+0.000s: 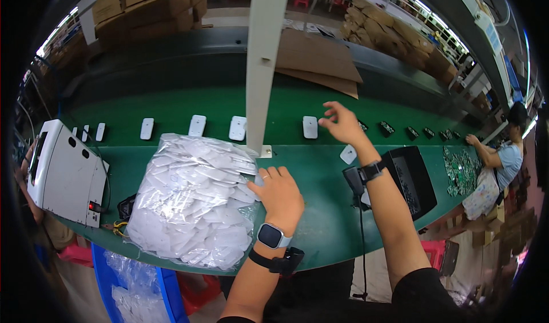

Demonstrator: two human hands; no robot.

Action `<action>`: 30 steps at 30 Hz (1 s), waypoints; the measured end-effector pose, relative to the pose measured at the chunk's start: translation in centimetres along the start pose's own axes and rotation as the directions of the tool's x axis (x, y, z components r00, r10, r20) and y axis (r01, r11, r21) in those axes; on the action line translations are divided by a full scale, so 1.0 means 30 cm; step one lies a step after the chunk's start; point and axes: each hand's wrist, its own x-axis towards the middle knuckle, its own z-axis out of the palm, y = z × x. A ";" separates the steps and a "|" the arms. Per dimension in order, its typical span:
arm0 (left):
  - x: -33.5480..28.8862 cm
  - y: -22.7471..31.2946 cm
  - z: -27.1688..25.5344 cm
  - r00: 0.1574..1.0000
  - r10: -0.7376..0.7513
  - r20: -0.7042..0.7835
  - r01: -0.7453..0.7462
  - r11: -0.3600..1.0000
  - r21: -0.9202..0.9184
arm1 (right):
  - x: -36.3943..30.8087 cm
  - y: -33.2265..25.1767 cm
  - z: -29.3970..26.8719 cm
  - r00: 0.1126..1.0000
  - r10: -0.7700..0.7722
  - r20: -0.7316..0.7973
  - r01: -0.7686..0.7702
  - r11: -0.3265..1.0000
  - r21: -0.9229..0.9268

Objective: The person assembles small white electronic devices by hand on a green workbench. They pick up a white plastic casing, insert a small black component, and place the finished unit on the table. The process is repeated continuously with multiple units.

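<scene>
A big clear plastic bag (194,203) full of flat white plastic covers lies on the green bench at left. At its right edge is my left hand (280,196), palm down with fingers spread; the thumb seems to touch the covers. My right hand (345,127) hovers over the far strip, fingers bent and apart, with nothing seen between them. Just left of its fingertips lies a white rounded plastic case (310,127). Below that hand, a single white cover (347,154) rests on the bench.
More white cases (197,125) and several dark open units (387,129) line the far strip. A post (263,65) rises mid-bench. A black bin (412,180) stands right, a white machine (68,174) left. At far right a person (503,151) works beside green circuit boards (462,168).
</scene>
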 end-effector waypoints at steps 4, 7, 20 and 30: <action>0.006 -0.008 0.024 1.000 -0.007 0.016 0.006 0.999 0.031 | -0.158 -0.028 -0.196 0.992 0.115 0.056 -0.117 0.992 0.045; 0.010 -0.007 0.020 1.000 0.017 0.017 -0.018 0.999 0.033 | -0.272 0.043 -0.257 0.978 0.124 0.167 -0.108 0.989 -0.100; 0.050 -0.027 0.010 0.976 0.044 -0.215 -0.081 0.982 -0.170 | -0.406 0.155 -0.249 0.954 0.150 0.258 -0.128 0.987 -0.101; 0.066 -0.051 -0.040 0.966 -0.026 -0.258 -0.025 0.981 -0.194 | -0.409 0.162 -0.236 0.982 0.006 0.186 0.011 0.996 -0.086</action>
